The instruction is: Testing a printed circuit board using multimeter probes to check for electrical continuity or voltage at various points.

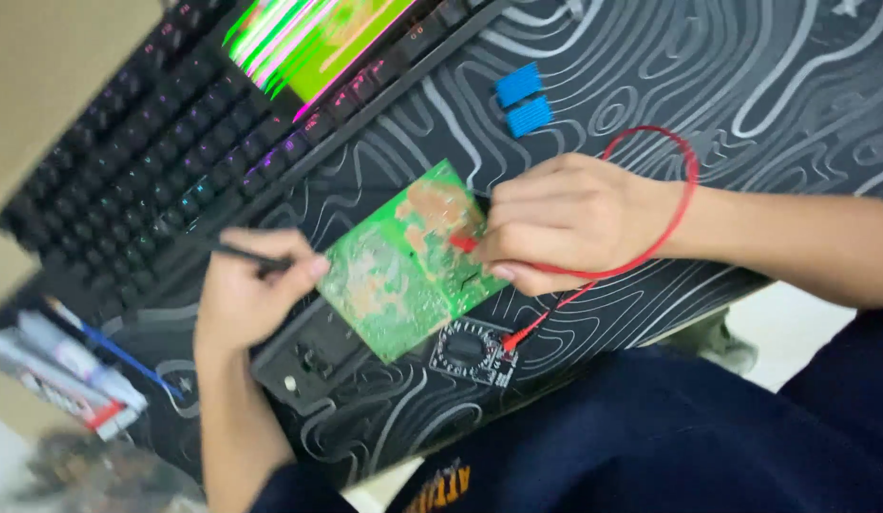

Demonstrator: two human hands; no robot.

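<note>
Even indoor light, soft motion blur, lower-left corner out of focus.

Green circuit board (pixel 410 261) looks glossy with dull coppery patches; the desk mat (pixel 650 85) is matt cloth, the keyboard (pixel 175 142) matt black plastic

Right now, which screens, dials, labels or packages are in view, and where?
Screen: top centre, above keyboard, glitchy green-pink stripes.
Meter dial: below green circuit board, round, black, white markings.
Tubes: bottom left, white with red, blurred.
</note>
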